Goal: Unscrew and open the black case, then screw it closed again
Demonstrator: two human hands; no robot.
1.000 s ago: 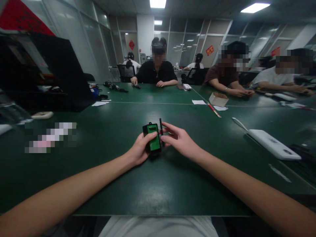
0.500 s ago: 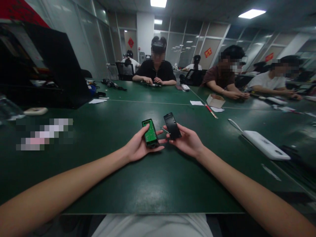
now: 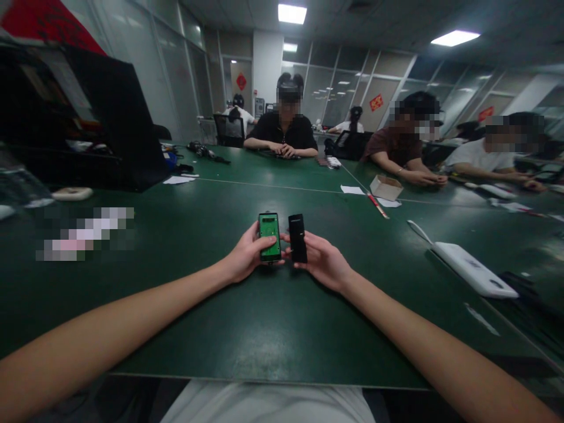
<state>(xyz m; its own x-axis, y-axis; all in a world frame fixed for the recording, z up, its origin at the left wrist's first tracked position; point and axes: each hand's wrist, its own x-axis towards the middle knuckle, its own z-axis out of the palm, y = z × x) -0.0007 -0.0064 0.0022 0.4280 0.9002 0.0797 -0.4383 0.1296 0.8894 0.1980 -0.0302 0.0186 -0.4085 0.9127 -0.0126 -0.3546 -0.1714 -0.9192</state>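
My left hand (image 3: 247, 252) is closed round a small black device case (image 3: 269, 236) with a green circuit board exposed on its upward side. The thumb lies across the board. Close beside it on the right, my right hand (image 3: 325, 258) grips a flat black cover (image 3: 297, 238) by its right edge, the cover standing nearly upright. A narrow gap separates case and cover. The fingertips behind the cover are partly hidden. Both hands are above the green table (image 3: 264, 329).
A white power bank (image 3: 476, 270) with a strap lies to the right. Further off stand a small cardboard box (image 3: 386, 188) and a red-and-white strip (image 3: 378, 207). A large black open box (image 3: 88, 117) is at the left. Other people sit round the far side.
The case has turned more upright in my left hand. My right hand has brought the cover slightly left and turned it; the thin metal tool seen by the right fingers earlier is no longer clearly visible.
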